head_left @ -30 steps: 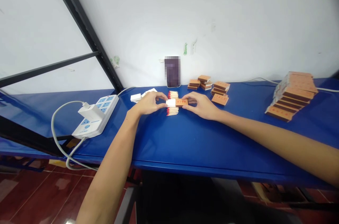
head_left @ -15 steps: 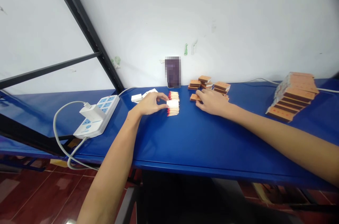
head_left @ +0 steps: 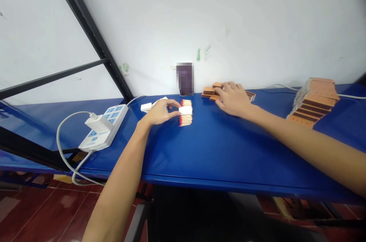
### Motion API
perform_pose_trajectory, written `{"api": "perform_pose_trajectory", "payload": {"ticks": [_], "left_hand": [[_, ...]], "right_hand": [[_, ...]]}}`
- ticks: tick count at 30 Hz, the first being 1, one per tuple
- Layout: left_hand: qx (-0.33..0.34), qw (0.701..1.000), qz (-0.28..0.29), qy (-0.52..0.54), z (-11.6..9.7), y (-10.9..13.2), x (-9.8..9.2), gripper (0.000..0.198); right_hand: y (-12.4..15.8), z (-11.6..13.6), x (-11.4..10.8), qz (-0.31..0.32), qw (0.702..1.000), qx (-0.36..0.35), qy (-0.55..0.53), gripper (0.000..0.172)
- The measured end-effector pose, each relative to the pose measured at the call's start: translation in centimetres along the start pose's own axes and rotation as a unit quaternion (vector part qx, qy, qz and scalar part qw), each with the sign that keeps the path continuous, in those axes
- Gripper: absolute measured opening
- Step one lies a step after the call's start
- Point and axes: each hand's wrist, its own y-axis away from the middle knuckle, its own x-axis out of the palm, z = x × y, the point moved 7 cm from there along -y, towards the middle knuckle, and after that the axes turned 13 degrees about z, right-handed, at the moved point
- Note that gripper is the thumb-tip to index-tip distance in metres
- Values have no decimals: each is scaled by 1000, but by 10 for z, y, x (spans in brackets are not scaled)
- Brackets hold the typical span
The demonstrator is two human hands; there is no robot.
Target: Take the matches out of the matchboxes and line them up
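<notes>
at the blue counter (head_left: 217, 150), the left hand (head_left: 160, 111) pinches a white tray (head_left: 185, 110) by its fingertips, atop the matches (head_left: 185, 120) mid-counter. the right hand (head_left: 234, 99) lies palm-down on the boxes (head_left: 208, 91) by the wall; whether it grips one cannot be told. it seems to be picking among the boxes; lifting one alone calls for an edge pinch.

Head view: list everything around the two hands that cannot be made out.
All in the head view:
- Matchbox pile: the right hand covers most of it; count and any grip hidden.
- White tray: left hand fingertips meet it; gripped or just touched, unclear.
- Dark object at the wall: blurred out.
- Stacked matchboxes: print too small.
</notes>
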Motion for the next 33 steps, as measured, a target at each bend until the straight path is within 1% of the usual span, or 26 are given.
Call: {"api": "perform_pose_trajectory", "payload": {"ticks": [2, 4, 6, 8, 10, 11, 14, 16, 19, 24, 28, 31, 33], "left_hand": [[-1, 1000, -17, 0, -1, 0, -3, 27], [-2, 998, -63, -2, -1, 2, -9, 24], [-11, 990, -142, -18, 2, 6, -19, 22], [-32, 972, -229, -49, 7, 12, -30, 21], [-63, 949, -297, -83, 13, 19, -38, 20], [-79, 939, -322, -96, 16, 22, -41, 21], [-127, 915, -365, -113, 26, 29, -46, 27], [-162, 904, -378, -120, 33, 32, -48, 30], [-219, 887, -384, -135, 42, 38, -49, 35], [-316, 863, -371, -135, 55, 46, -51, 36], [-362, 854, -347, -139, 62, 48, -51, 37], [-378, 849, -341, -142, 65, 49, -51, 38], [-382, 848, -337, -145, 66, 49, -50, 38]], "right_hand": [[-3, -16, -7, 18, 999, 43, -17, 49], [-6, -40, -7, 75, 991, 110, -16, 54], [-7, -67, -3, 155, 971, 179, -17, 61], [-5, -91, 5, 245, 941, 232, -33, 65], [-2, -108, 13, 318, 913, 251, -53, 64], [-1, -113, 15, 343, 903, 250, -60, 61], [-1, -122, 22, 387, 889, 234, -74, 52], [-2, -124, 26, 402, 885, 223, -78, 51], [-6, -128, 31, 399, 888, 215, -72, 53], [-13, -133, 40, 386, 900, 191, -73, 55], [-18, -128, 43, 375, 911, 143, -94, 47], [-20, -120, 45, 372, 915, 106, -115, 36], [-21, -116, 45, 362, 920, 95, -117, 30]]}}
